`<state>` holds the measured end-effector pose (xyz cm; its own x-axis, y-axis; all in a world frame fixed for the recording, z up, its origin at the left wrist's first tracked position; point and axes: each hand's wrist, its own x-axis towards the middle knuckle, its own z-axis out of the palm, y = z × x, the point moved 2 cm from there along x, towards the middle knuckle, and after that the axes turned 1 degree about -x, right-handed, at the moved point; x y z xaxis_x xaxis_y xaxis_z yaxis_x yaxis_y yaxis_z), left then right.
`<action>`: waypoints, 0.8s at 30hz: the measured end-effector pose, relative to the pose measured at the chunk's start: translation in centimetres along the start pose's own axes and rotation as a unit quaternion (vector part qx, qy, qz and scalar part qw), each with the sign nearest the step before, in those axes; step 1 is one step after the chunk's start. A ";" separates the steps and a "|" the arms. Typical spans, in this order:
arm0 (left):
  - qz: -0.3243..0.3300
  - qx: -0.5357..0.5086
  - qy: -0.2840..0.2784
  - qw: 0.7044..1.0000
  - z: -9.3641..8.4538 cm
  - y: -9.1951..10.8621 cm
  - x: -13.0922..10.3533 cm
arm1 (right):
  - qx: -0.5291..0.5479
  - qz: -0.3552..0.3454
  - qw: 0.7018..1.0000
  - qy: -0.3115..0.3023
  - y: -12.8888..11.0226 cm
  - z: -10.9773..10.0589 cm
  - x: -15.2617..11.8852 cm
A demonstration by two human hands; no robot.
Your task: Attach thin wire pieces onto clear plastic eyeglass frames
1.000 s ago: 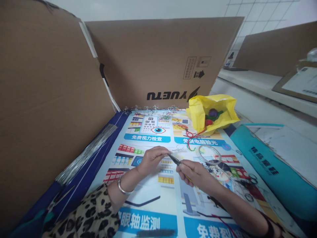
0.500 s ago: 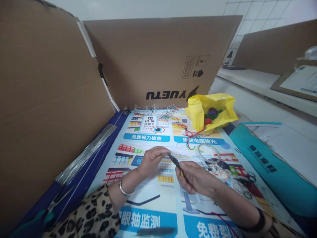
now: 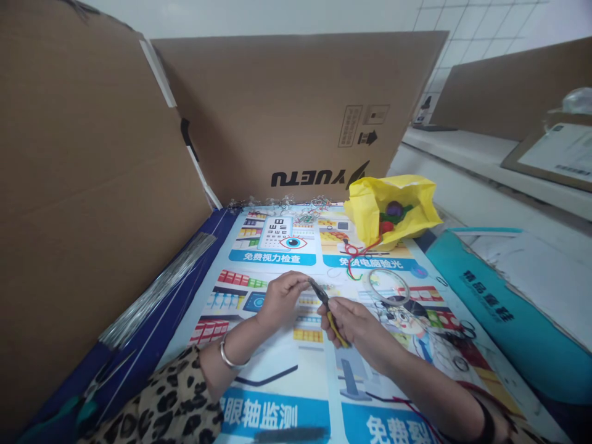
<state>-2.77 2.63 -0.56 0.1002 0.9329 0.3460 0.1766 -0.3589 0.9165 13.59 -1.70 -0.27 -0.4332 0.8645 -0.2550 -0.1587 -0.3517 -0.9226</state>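
My right hand (image 3: 354, 324) is wrapped around a pair of pliers (image 3: 338, 328) with yellow handles and dark pointed jaws. The jaws point up and to the left, their tip reaching the fingertips of my left hand (image 3: 283, 300). Thumb and fingers of that left hand are pinched together; what lies between them is too small to make out, and the pliers' tip is close against it. Both hands are over the middle of the printed poster sheet (image 3: 259, 370). To their right lies a clear ring-shaped roll (image 3: 389, 287).
Cardboard panels (image 3: 277, 111) stand at the back and left. A bundle of silvery wires (image 3: 160, 290) and scissors (image 3: 95, 385) lie at left. At back right are a yellow bag (image 3: 363, 209) with coloured balls and red cord (image 3: 354, 250); a teal box (image 3: 490, 302) stands right.
My right hand has turned the pliers, so more of the yellow handles shows. Their tip has shifted slightly left and up; my left hand stays pinched in nearly the same place.
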 end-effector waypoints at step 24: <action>0.007 -0.060 0.019 0.998 -0.3 -0.2 0.0 | -0.669 -0.189 0.719 0.013 -1.1 1.6 -2.0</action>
<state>-3.11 2.71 -0.68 0.0637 0.9290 0.3645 0.0575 -0.3681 0.9280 13.26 -3.62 1.71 -0.5634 0.8204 0.0973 0.7423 0.5544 -0.3765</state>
